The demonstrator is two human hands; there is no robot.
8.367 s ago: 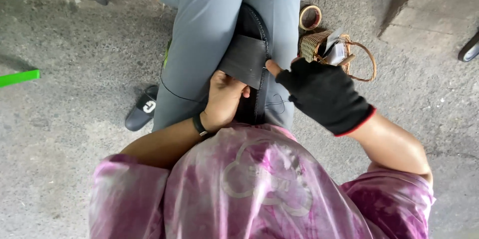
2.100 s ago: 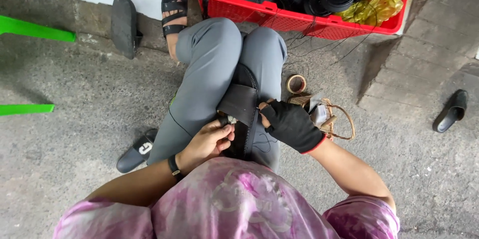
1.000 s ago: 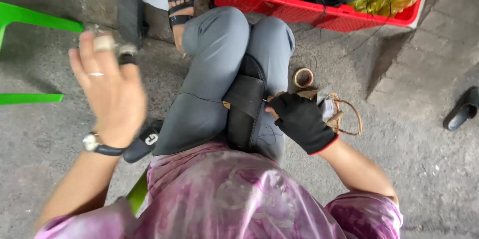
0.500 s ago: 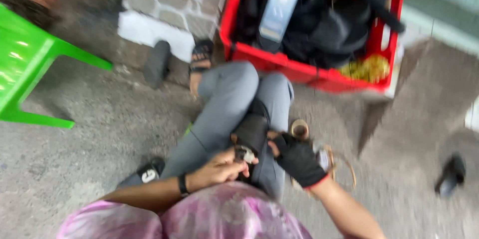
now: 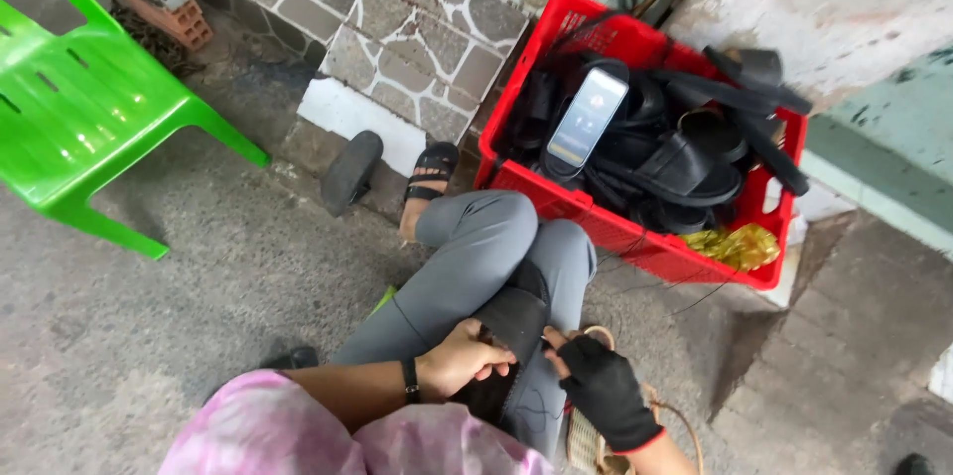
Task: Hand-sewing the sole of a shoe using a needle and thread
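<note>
I sit on the ground with a black sandal wedged between my grey-trousered knees. My left hand, bare with a dark wristband, grips the sandal's left side. On its right edge rests my right hand, in a black glove, fingers pinched on the sole; thin thread shows near them. Whether a needle is held is too small to tell.
A red crate full of black sandals, with a phone propped in it, stands just ahead. A green plastic chair is at far left. A loose black sandal lies by the stone wall. A woven basket sits by my right wrist.
My left hand, raised in the air a second ago, has come back down onto the sandal. The view has tilted up, showing the crate, wall and chair.
</note>
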